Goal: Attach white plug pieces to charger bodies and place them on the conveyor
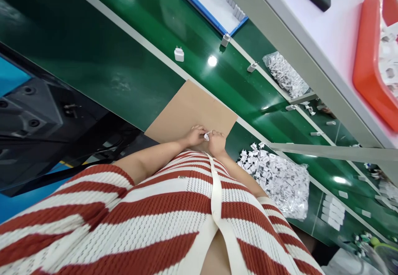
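My two hands meet over a brown cardboard sheet (189, 105), close in front of my body. Between them is a small white plastic piece (207, 136), perhaps a charger part; its details are too small to make out. The fingers of my left hand (195, 135) are closed on its left side. On the other side my right hand (217, 141) is curled round it, thumb and fingers pressed together. A large clear bag of white plug parts (280, 179) lies to the right of my right forearm, with several loose parts at its near edge.
Across the green conveyor belt (199, 39) are spread a white plug charger (179, 54) and other white pieces. A blue tray (202, 6) stands at the back. Overhead to the right, a shelf (311, 34) carries a red bin (370, 63). White blocks (333, 212) sit in rows at right.
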`<state>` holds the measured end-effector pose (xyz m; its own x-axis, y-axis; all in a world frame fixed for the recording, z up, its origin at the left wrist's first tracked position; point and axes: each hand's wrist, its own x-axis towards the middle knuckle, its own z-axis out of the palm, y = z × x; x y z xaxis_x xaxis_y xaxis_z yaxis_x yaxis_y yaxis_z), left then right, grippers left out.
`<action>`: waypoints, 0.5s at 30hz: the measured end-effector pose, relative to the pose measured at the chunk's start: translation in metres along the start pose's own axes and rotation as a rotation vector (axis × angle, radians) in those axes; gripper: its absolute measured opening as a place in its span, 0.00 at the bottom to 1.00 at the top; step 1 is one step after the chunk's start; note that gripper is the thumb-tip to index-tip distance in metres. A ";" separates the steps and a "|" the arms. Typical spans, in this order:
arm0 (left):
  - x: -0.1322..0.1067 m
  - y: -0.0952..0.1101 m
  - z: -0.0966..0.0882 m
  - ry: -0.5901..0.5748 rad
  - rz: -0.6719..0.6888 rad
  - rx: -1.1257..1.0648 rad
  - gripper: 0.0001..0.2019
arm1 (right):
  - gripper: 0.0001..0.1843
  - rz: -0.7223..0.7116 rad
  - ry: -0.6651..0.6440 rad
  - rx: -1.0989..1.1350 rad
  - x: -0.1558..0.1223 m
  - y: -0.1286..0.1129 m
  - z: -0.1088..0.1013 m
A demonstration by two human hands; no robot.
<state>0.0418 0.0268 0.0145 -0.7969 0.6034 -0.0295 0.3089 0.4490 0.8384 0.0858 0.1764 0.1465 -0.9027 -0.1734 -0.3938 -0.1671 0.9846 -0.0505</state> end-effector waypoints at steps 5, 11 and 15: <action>0.000 -0.001 0.001 0.001 -0.003 -0.007 0.15 | 0.15 0.026 -0.013 -0.012 0.001 -0.004 -0.005; -0.002 -0.001 0.001 -0.009 -0.015 -0.028 0.14 | 0.16 0.039 -0.036 0.017 0.006 -0.004 -0.001; -0.001 -0.001 0.003 -0.022 -0.033 -0.034 0.15 | 0.15 0.061 -0.035 0.054 0.009 0.000 0.008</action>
<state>0.0438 0.0271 0.0119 -0.7945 0.6033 -0.0687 0.2646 0.4459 0.8551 0.0810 0.1754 0.1351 -0.8961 -0.1127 -0.4294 -0.0892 0.9932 -0.0745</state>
